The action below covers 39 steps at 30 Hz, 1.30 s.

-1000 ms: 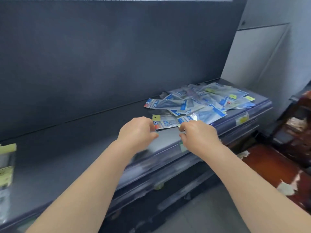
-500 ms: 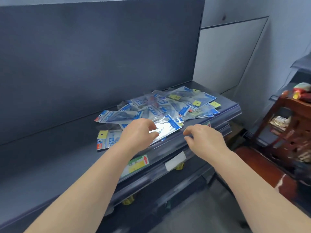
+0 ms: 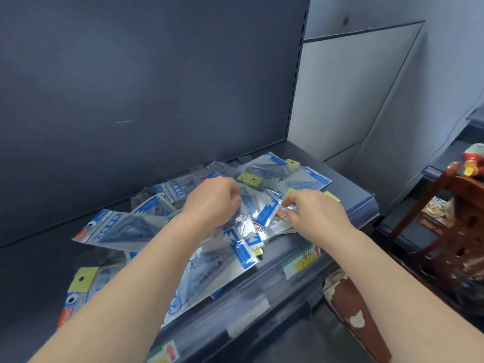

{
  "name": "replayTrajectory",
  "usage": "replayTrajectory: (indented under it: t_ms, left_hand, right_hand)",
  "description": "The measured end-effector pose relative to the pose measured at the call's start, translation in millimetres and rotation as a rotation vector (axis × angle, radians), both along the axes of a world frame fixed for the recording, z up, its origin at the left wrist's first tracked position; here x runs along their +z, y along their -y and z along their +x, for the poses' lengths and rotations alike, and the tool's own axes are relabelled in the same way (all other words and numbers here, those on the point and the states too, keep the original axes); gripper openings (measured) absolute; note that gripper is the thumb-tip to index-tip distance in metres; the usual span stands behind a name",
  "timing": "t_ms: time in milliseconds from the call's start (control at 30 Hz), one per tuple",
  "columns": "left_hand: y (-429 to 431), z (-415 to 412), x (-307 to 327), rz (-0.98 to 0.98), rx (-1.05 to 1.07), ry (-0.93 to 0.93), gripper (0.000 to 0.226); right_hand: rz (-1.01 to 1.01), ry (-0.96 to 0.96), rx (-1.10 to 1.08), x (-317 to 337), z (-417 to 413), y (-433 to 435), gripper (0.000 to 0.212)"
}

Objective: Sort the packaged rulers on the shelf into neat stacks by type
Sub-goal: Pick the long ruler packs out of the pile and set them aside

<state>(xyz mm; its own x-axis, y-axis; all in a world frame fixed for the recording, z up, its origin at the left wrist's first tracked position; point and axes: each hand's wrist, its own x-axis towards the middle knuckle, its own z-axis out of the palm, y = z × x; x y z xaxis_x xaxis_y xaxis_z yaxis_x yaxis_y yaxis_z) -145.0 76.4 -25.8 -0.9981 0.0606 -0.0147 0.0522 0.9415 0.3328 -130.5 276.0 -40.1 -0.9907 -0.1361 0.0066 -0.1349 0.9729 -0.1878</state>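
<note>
A dark shelf (image 3: 39, 271) is seen below a dark back panel (image 3: 131, 87). At the far left of the shelf's front a yellow-topped packet (image 3: 83, 280) is laid, partly covered by the left forearm. Just behind it, a blue-headed packet (image 3: 117, 229) is spread flat, its header turned to the left.

The packaged rulers (image 3: 275, 169) are heaped in a loose, overlapping pile over the right half of the shelf, from the back panel to the front lip.

The left hand (image 3: 212, 203) is held over the middle of the pile, its fingers curled down among the packets; the tips are hidden, so it cannot be told whether anything is gripped. A shiny packet (image 3: 262, 210) with a blue edge is lifted slightly between the two hands. Its right corner is pinched between the thumb and fingertips of the right hand (image 3: 314, 213), whose other fingers are bent.

A price label (image 3: 301, 262) in white and yellow is stuck on the front lip below the right hand. Well apart at the far right, a wooden rack (image 3: 466, 231) is seen beside the shelf.
</note>
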Motion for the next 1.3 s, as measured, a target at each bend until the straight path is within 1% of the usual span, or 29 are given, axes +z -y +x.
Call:
replayTrajectory:
  t_ms: [100, 200, 267, 333, 400, 533, 633, 733, 767, 833, 900, 967, 1000, 1033, 1100, 1133, 1233, 1300]
  left_hand:
    - [-14, -44, -9, -0.101, -0.086, -0.016, 0.030]
    - [-25, -81, -25, -0.228, -0.219, 0.064, 0.046]
    - [-29, -96, -28, -0.319, -0.262, 0.142, 0.063]
    - [-31, -103, -25, -0.419, -0.285, 0.169, 0.072]
    - [-34, -107, -21, -0.487, -0.287, 0.145, 0.067]
    - [-38, -116, -12, -0.562, -0.276, 0.090, 0.040]
    - [-42, -119, -4, -0.488, -0.159, -0.003, 0.023]
    - [-53, -116, 4, -0.233, 0.073, -0.117, 0.013]
    - [-58, -115, 7, -0.144, 0.116, -0.163, 0.010]
    - [-67, -114, 10, 0.023, 0.145, -0.235, 0.005]
    - [-78, -113, 15, 0.239, 0.187, -0.301, 0.010]
    - [-87, -110, 21, 0.386, 0.248, -0.357, 0.006]
    - [-91, -108, 23, 0.386, 0.268, -0.360, 0.004]
    - [-93, -105, 25, 0.330, 0.277, -0.332, 0.001]
    - [-97, -96, 26, 0.161, 0.285, -0.215, 0.011]
    - [-98, -91, 24, 0.109, 0.298, -0.162, 0.015]
    - [-95, -64, 18, 0.130, 0.417, -0.091, 0.020]
    - [-90, -44, 14, 0.176, 0.515, -0.096, 0.021]
  right_hand:
    - [-0.019, 0.006, -0.007, -3, -23, -12, 0.025]
    - [-0.042, 0.026, 0.021, -13, -39, -20, 0.024]
    - [-0.053, 0.043, 0.061, -19, -51, -25, 0.024]
    - [-0.059, 0.044, 0.098, -20, -64, -33, 0.025]
    - [-0.070, 0.036, 0.116, -18, -76, -45, 0.028]
    - [-0.088, -0.009, 0.120, -17, -103, -71, 0.029]
    - [-0.102, -0.012, 0.141, -19, -120, -83, 0.028]
    - [-0.126, 0.020, 0.194, -22, -129, -91, 0.025]
    - [-0.138, 0.036, 0.221, -22, -132, -93, 0.023]
    - [-0.155, 0.054, 0.268, -23, -138, -99, 0.020]
    - [-0.161, 0.053, 0.297, -22, -144, -107, 0.018]
    - [-0.180, 0.076, 0.346, -21, -147, -113, 0.017]
    - [-0.195, 0.102, 0.391, -21, -147, -114, 0.018]
    - [-0.213, 0.140, 0.444, -21, -145, -113, 0.020]
    - [-0.252, 0.223, 0.555, -23, -139, -106, 0.027]
    - [-0.268, 0.248, 0.607, -24, -135, -101, 0.032]
    - [-0.292, 0.288, 0.730, -28, -126, -90, 0.044]
    - [-0.252, 0.292, 0.805, -27, -125, -89, 0.041]
